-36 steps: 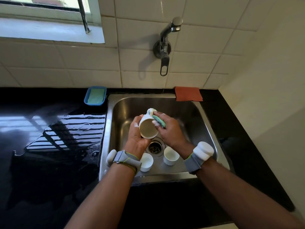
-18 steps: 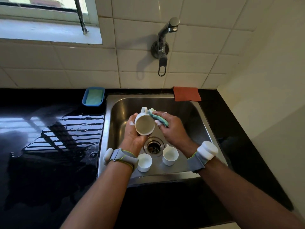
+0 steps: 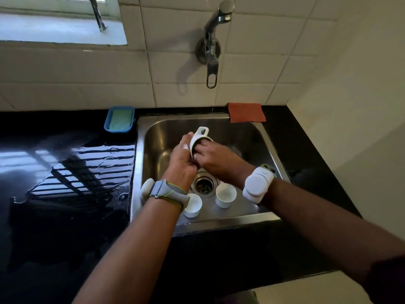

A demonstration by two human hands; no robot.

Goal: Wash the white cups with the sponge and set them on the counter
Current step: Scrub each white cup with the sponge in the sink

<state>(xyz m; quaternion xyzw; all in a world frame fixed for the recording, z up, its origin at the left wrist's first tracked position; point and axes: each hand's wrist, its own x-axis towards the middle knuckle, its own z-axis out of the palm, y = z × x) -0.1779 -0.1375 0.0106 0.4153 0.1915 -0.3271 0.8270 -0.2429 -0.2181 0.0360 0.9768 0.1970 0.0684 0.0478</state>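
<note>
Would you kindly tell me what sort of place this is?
Most likely a home kitchen: a steel sink set into a black counter, a tap on the tiled wall above, and a white cup held over the basin.

No readable txt, brand or nr afaik: cup (image 3: 195, 141) over the sink (image 3: 241, 218), tap (image 3: 210, 40) above the sink, wrist bands (image 3: 257, 183) all blank.

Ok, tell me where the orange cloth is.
Head view: the orange cloth lies on the back right corner of the sink, right of the tap.
</note>
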